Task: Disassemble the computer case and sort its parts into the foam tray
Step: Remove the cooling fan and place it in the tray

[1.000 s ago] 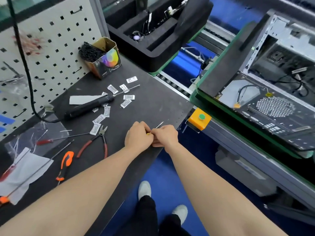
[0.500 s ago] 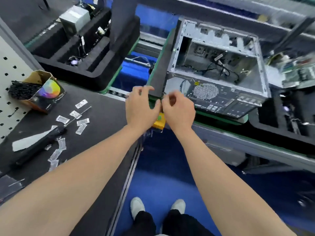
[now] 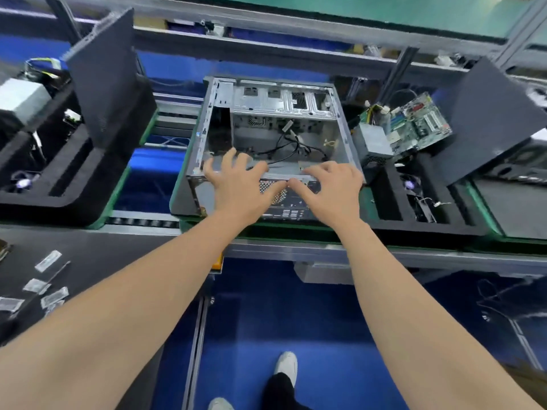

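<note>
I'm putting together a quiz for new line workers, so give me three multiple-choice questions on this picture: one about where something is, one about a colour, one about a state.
1. Where is the green motherboard?
A. in the foam tray right of the computer case
B. inside the case
C. on the floor

2. What colour is the floor?
A. red
B. blue
C. yellow

3. How is the case's upper side?
A. open
B. covered by a panel
C. taped shut

Answers:
1 A, the board sits in the black foam beside the case.
2 B, blue shows around the shoes.
3 A, the cables inside are plainly visible.
</note>
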A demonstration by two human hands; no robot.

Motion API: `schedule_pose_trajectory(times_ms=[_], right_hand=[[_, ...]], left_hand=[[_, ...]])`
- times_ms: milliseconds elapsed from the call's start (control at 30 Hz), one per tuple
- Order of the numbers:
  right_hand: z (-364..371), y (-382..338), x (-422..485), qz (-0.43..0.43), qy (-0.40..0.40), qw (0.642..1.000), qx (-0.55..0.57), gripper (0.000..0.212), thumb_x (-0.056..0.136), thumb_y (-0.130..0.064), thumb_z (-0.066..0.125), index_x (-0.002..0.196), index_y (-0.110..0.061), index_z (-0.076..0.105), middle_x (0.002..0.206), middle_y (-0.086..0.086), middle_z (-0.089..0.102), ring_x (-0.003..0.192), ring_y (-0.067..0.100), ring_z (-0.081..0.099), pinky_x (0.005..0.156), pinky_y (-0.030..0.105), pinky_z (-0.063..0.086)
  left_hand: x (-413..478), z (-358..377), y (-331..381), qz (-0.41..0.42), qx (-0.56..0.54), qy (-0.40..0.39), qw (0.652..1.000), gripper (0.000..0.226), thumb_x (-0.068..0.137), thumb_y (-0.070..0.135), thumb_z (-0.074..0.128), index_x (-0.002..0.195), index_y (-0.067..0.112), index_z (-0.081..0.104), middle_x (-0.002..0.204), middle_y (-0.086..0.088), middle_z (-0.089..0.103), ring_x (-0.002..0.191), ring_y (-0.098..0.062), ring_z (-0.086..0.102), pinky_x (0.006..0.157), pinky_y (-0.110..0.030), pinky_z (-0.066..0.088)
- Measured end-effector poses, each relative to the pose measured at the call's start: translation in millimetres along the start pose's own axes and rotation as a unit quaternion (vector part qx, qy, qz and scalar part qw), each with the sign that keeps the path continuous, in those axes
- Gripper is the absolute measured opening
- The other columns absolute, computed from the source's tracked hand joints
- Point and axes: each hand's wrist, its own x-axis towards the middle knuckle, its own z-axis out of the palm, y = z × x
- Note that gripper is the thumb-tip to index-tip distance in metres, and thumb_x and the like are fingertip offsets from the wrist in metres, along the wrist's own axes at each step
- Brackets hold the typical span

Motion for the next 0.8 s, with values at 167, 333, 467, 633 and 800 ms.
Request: schedule_pose_trajectory(times_ms=[167, 333, 467, 633, 800], right_hand=[[15, 4, 20, 0.007, 0.016, 0.999, -0.035, 0.065, 0.091, -0.086, 0.039, 0.108, -0.037, 0.077, 0.113, -0.006, 0.070, 0.111, 0.027, 0.057, 0.099, 0.047, 0.029], [23, 8, 53, 0.010, -0.007, 0.998, -0.057, 0.068, 0.092, -0.087, 0.035, 0.116, -0.038, 0.075, 0.118, -0.004, 0.068, 0.117, 0.028, 0.054, 0.104, 0.046, 0.027], [31, 11, 72, 0.011, -0.004, 0.998, -0.063, 0.067, 0.092, -0.086, 0.036, 0.117, -0.038, 0.075, 0.118, -0.004, 0.066, 0.118, 0.028, 0.054, 0.106, 0.046, 0.027], [35, 10, 89, 0.011, -0.012, 0.997, -0.074, 0.068, 0.092, -0.087, 0.036, 0.116, -0.037, 0.076, 0.120, -0.003, 0.065, 0.116, 0.029, 0.053, 0.105, 0.046, 0.029], [52, -14, 60, 0.026, 0.186, 0.973, 0.136, 0.017, 0.092, -0.036, 0.073, 0.104, -0.025, 0.074, 0.128, 0.006, 0.058, 0.126, 0.029, 0.050, 0.104, 0.048, 0.034]], left_hand=[[21, 14, -5, 0.021, -0.010, 0.041, 0.999, 0.063, 0.092, 0.082, 0.026, 0.111, 0.038, 0.066, 0.132, 0.000, 0.057, 0.136, -0.029, 0.037, 0.104, -0.067, 0.025], [55, 20, -8, 0.016, 0.011, 0.033, 0.999, 0.064, 0.091, 0.083, 0.024, 0.113, 0.039, 0.066, 0.129, 0.002, 0.056, 0.129, -0.028, 0.040, 0.102, -0.064, 0.028], [77, 25, -11, 0.019, 0.020, 0.035, 0.999, 0.066, 0.090, 0.084, 0.023, 0.112, 0.038, 0.066, 0.125, 0.002, 0.057, 0.124, -0.029, 0.042, 0.100, -0.062, 0.030], [95, 21, -18, 0.031, -0.018, 0.001, 0.999, 0.053, 0.093, 0.074, 0.035, 0.117, 0.038, 0.065, 0.124, 0.006, 0.058, 0.126, -0.025, 0.042, 0.102, -0.055, 0.027], [61, 20, -43, 0.086, -0.238, 0.106, 0.962, 0.035, 0.092, 0.024, 0.057, 0.127, 0.025, 0.063, 0.124, 0.004, 0.058, 0.123, -0.017, 0.049, 0.109, -0.037, 0.029]])
